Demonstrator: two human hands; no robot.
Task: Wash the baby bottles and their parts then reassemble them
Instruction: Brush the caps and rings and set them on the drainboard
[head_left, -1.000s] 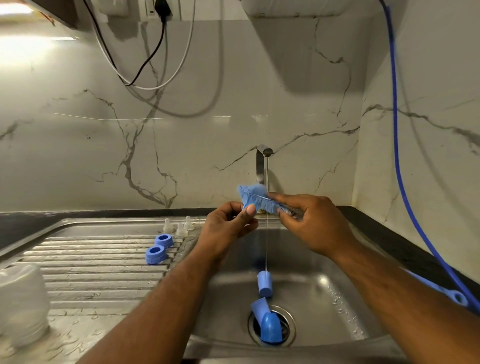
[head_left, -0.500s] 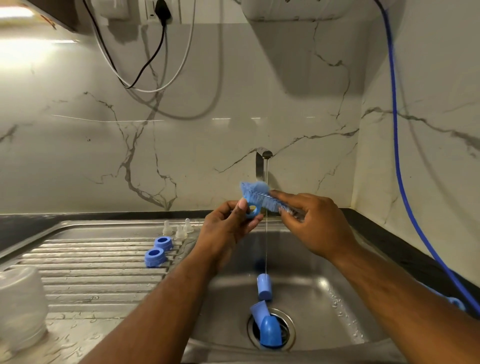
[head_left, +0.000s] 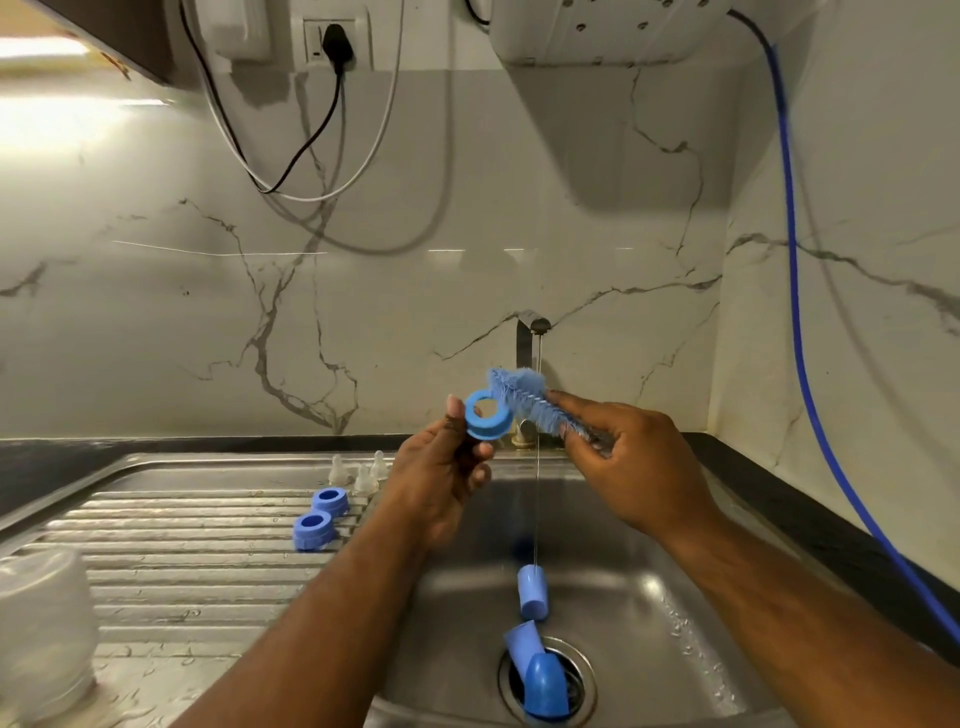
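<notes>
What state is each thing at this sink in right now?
Tap: running, thin stream.
Screw ring: held up in left hand.
Bottle brush: gripped by right hand.
Two rings: lying on drainboard.
Three nipples: standing upright.
Caps: lying in basin.
Plug: inserted in socket.

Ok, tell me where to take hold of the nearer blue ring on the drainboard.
Pinch the nearer ring across its outer wall, coming from above: it sits hole-up on the drainboard, and the second ring crowds its far-right side, so probably set fingers far-left and near-right.

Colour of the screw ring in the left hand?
Blue; the ring shows best in the head view.
</notes>
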